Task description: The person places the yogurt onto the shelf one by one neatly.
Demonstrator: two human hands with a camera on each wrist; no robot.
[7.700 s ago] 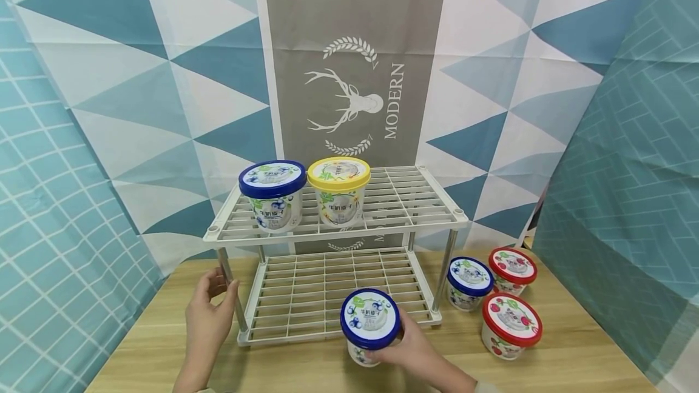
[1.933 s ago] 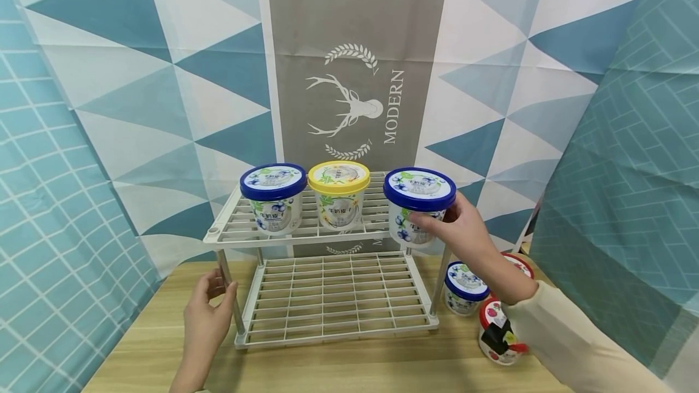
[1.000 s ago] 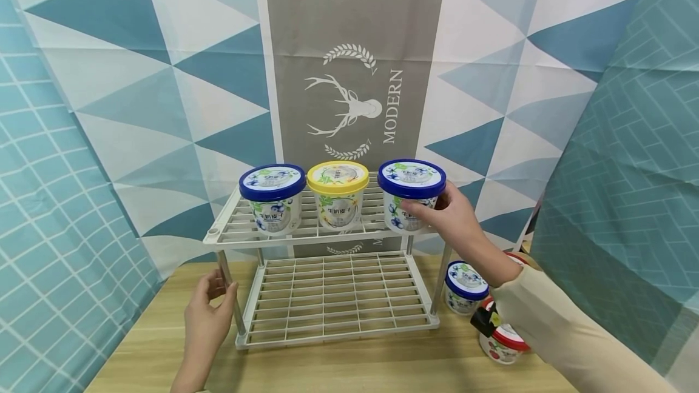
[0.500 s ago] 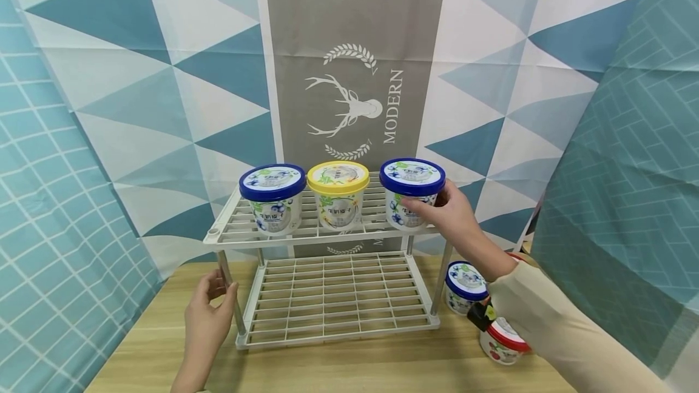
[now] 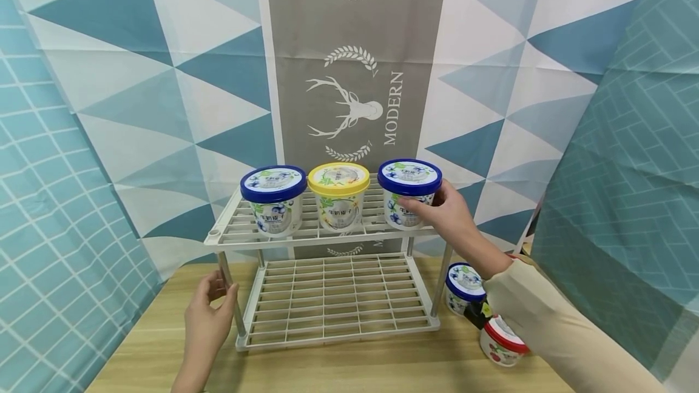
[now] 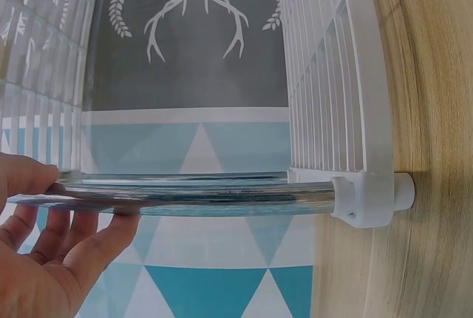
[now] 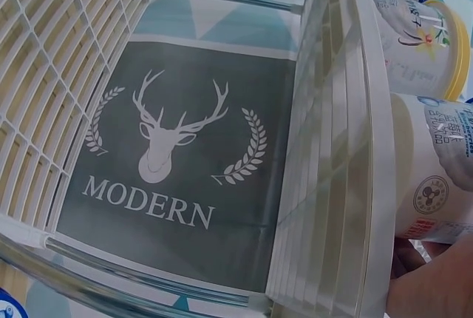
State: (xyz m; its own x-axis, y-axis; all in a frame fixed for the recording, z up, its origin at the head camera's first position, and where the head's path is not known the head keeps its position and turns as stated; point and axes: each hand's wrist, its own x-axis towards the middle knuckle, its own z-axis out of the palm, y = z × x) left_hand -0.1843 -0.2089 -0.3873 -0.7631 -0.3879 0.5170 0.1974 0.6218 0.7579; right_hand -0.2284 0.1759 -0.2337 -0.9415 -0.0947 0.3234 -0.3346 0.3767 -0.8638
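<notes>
In the head view a white two-tier rack stands on the table. My left hand holds its front-left metal post, thumb and fingers on either side in the left wrist view. On the upper shelf's right part, my right hand grips a blue-lidded tub with blueberries printed on it, thumb across the front. Its base appears to touch the shelf. To its left stand a yellow-lidded tub and another blue-lidded tub. The right wrist view shows the held tub's side; most fingers are hidden.
Right of the rack on the wooden table stand a smaller blue-lidded tub and a red-lidded tub. The right sleeve largely covers another red-lidded tub. Patterned cloth hangs close behind the rack.
My right hand has lifted the blue-lidded tub from before the lower shelf onto the upper shelf's right side, then shifted it slightly back and left. The left hand has stayed on the post.
</notes>
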